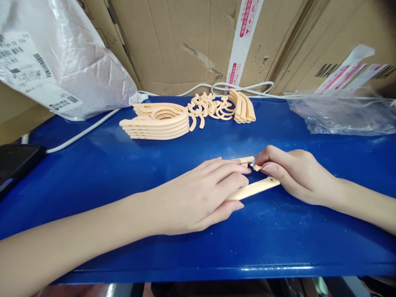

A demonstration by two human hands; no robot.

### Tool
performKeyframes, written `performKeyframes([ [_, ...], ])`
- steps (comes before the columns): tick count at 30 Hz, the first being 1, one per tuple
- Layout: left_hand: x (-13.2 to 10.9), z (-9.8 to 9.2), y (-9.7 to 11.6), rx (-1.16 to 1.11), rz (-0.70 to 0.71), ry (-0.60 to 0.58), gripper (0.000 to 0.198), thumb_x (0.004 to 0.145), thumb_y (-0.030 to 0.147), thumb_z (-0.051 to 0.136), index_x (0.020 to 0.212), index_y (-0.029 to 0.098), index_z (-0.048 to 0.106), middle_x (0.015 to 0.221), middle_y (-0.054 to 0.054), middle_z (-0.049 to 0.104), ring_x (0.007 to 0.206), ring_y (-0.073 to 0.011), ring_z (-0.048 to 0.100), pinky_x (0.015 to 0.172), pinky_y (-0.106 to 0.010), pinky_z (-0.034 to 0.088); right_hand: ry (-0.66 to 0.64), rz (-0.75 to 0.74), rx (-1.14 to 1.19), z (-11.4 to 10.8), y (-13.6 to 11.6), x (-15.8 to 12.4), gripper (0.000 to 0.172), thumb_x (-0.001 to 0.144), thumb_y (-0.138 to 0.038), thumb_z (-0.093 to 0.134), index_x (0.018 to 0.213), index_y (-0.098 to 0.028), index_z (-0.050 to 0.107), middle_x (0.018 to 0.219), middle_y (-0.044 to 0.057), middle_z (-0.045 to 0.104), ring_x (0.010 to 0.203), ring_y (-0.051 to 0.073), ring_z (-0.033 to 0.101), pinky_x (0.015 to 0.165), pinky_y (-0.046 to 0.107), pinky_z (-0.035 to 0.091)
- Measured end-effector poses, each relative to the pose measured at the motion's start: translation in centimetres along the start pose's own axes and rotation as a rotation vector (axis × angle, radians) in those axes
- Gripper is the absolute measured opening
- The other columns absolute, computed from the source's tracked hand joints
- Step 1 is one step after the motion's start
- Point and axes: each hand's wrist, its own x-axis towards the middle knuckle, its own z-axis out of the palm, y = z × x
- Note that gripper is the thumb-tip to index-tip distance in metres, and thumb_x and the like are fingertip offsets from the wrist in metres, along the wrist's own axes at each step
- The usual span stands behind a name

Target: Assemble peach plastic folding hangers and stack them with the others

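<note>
On the blue table, my left hand [204, 194] is closed over a cream plastic hanger frame [255, 189], palm down, thumb under its near bar. That bar reaches out to the right and has a small hole near its end. The far bar's tip shows beyond my fingers; the middle of the frame is hidden under the hand. My right hand [293, 173] pinches a small cream plastic piece [257, 168] between thumb and bent forefinger, close to the gap between the two bars. Most of this piece is covered by the fingers.
Behind my hands lie a stack of cream hanger frames [157, 128], a pile of small curved hooks [204, 106] and several curved arms [243, 108]. A clear plastic bag [346, 115], white cable [82, 132], black phone [21, 163] and silvery parcel [68, 62] surround them. Cardboard boxes [179, 41] stand behind.
</note>
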Motion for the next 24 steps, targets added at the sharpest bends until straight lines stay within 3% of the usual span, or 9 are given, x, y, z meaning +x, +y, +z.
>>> performKeyframes([
  [8, -0.18, 0.07, -0.58, -0.023, -0.032, 0.052, 0.024, 0.102, 0.023, 0.036, 0.120, 0.011, 0.046, 0.140, -0.018, 0.050, 0.139, -0.0236, 0.037, 0.113, -0.043, 0.035, -0.025, -0.021, 0.096, -0.08, 0.23, -0.05, 0.020, 0.097, -0.041, 0.048, 0.100, -0.022, 0.048, 0.070, -0.002, 0.065, 0.049, 0.012, 0.057, 0.048, 0.024, 0.041],
  [14, -0.09, 0.05, -0.60, -0.021, -0.043, 0.057, 0.025, 0.102, 0.023, 0.037, 0.121, 0.009, 0.048, 0.142, -0.018, 0.049, 0.139, -0.0233, 0.037, 0.114, -0.042, 0.033, -0.025, -0.004, 0.015, -0.39, 0.06, 0.09, 0.023, 0.096, -0.041, 0.051, 0.103, -0.019, 0.050, 0.083, 0.004, 0.071, 0.061, 0.014, 0.065, 0.053, 0.023, 0.046],
  [19, -0.04, -0.16, -0.43, -0.056, -0.065, 0.061, 0.023, 0.102, 0.023, 0.037, 0.119, 0.011, 0.047, 0.140, -0.017, 0.050, 0.139, -0.0215, 0.037, 0.113, -0.040, 0.034, -0.030, -0.057, -0.014, -0.54, 0.27, 0.18, 0.028, 0.096, -0.047, 0.051, 0.099, -0.019, 0.053, 0.077, 0.001, 0.066, 0.059, 0.011, 0.061, 0.053, 0.021, 0.044],
  [24, -0.09, -0.10, -0.54, -0.088, -0.081, 0.077, 0.022, 0.102, 0.025, 0.037, 0.119, 0.014, 0.046, 0.138, -0.016, 0.052, 0.140, -0.0187, 0.035, 0.111, -0.037, 0.036, -0.064, -0.102, -0.055, -0.42, 0.35, 0.27, 0.024, 0.098, -0.041, 0.049, 0.092, -0.019, 0.053, 0.072, -0.003, 0.061, 0.057, 0.008, 0.058, 0.052, 0.018, 0.041],
])
